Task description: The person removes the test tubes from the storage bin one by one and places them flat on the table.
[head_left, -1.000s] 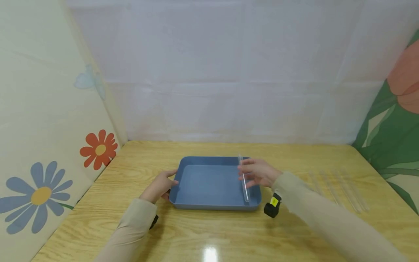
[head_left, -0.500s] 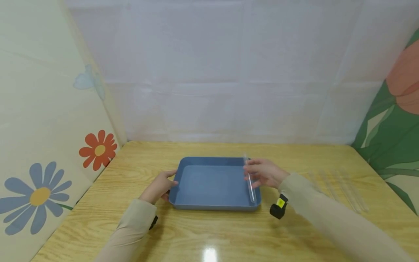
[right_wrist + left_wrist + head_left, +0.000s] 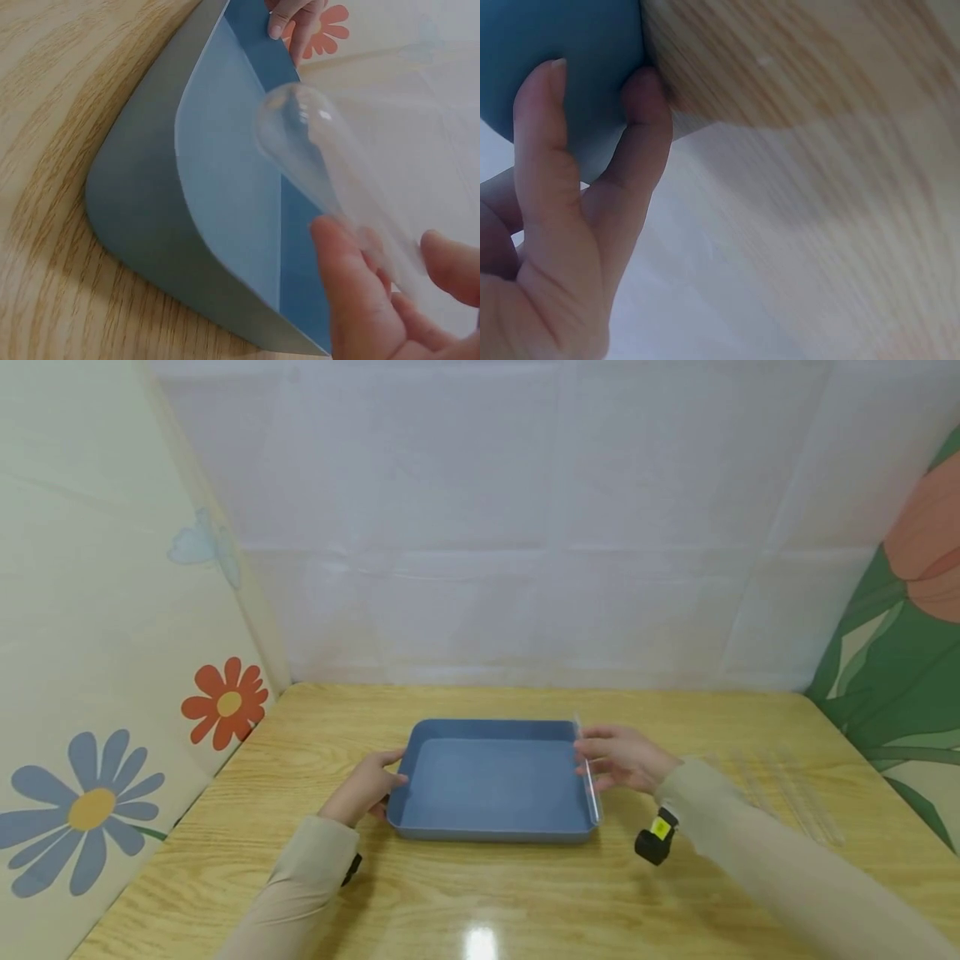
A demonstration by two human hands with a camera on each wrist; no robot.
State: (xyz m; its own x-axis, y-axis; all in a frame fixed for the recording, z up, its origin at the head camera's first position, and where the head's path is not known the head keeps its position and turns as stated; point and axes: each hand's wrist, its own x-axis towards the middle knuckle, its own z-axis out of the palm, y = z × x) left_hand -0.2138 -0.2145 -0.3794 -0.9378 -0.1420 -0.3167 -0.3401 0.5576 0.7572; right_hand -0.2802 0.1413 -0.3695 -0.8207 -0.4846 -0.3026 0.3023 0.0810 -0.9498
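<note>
A clear test tube (image 3: 592,797) is pinched between the fingers and thumb of my right hand (image 3: 621,758), over the right rim of a blue rectangular tray (image 3: 487,785). In the right wrist view, the rounded end of the test tube (image 3: 300,124) points away from the fingers, above the tray's edge (image 3: 180,142). My left hand (image 3: 363,789) holds the tray's left side, its thumb over the rim. The left wrist view has the left hand's fingers (image 3: 641,142) against the tray wall (image 3: 592,37).
Several more clear tubes (image 3: 791,793) lie side by side on the wooden table (image 3: 480,893), right of the tray and partly behind the right sleeve. A white cloth (image 3: 480,527) hangs at the back, with flower-patterned cloths at both sides.
My right hand has moved to the right with the test tube, from over the tray's inside to its right rim. The left hand and tray have stayed put.
</note>
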